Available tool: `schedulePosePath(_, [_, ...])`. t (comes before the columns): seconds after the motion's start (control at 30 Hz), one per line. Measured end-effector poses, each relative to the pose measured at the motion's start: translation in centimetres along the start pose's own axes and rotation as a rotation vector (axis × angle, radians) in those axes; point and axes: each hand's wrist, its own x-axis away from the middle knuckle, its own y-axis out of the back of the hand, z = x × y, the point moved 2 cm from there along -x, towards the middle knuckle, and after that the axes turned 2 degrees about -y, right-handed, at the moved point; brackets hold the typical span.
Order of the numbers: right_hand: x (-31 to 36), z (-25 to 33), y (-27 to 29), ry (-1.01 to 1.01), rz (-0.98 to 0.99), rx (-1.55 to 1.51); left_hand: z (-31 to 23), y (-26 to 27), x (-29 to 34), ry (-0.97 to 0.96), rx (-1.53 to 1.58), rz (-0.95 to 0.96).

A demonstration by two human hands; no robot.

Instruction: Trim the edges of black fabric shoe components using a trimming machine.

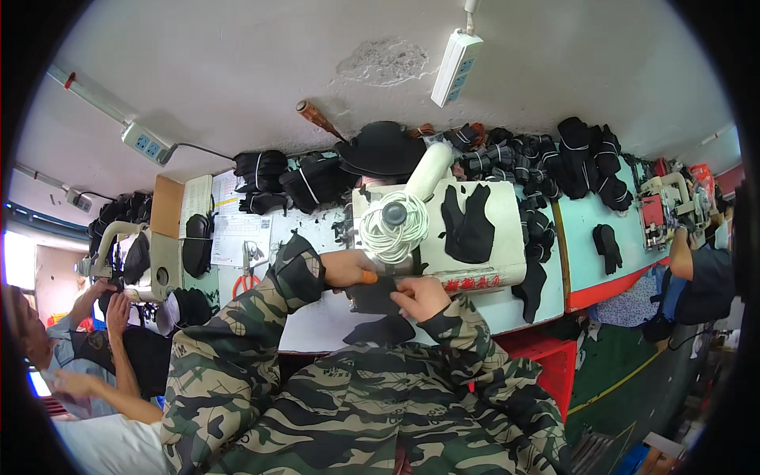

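Observation:
A dark piece of fabric (pixel 370 298) is stretched between my two hands, just in front of the white machine. My left hand (pixel 347 269) is closed at its upper left edge, with an orange cover (pixel 369 277) on one finger. My right hand (pixel 421 298) pinches its right side between thumb and fingers. Below it, another black fabric piece (pixel 380 330) lies at the table's near edge. The white machine (pixel 507 265) carries a coil of pale cord (pixel 393 229) and, to the right, a black glove-shaped piece (pixel 469 226).
Red-handled scissors (pixel 246 277) and a printed sheet (pixel 237 237) lie to the left. Bundled black gloves (pixel 313 182) line the wall, with a screwdriver (pixel 318 120) above. A red crate (pixel 542 360) stands at right. Co-workers sit left (pixel 95 340) and right (pixel 701 273) at sewing machines.

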Motion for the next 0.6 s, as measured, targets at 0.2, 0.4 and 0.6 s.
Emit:
schedulePosePath(0.2, [-0.4, 0.4, 3.0, 0.114, -0.207, 0.229, 7.0, 1.9, -4.9, -0.272, -0.288, -0.196])
schedulePosePath(0.4, [-1.4, 1.8, 4.4, 0.258, -0.339, 0.55, 3.0, 1.0, -5.0, -0.782, -0.414, -0.383])
schedulePosePath(0.6, [1.9, 1.4, 7.1, 0.292, -0.317, 0.199, -0.6, -3.9, 0.0, -0.27, -0.511, -0.596])
